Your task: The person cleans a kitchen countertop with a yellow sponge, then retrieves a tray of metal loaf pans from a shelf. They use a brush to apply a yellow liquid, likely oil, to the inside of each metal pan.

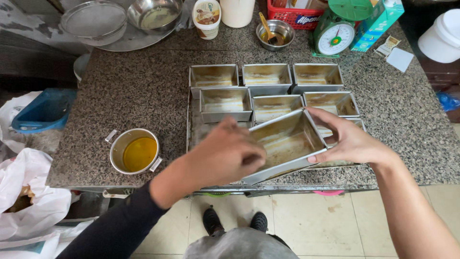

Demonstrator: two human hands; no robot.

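Tilting loaf tin [287, 141] apparently lengthwise left-down.

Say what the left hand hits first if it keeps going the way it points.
The left hand points up-right into the tilted loaf tin that the right hand holds. Its fingers already seem to reach inside, so it would likely meet the tin's inner wall first; depth is unclear.

A speckled granite counter [143, 86] stands over a beige tiled floor [316, 220].

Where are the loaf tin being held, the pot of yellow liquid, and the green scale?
Held loaf tin [287, 139], head view, on its inner floor.
Pot of yellow liquid [139, 153], head view, on the liquid surface.
Green scale [336, 38], head view, on its round dial.
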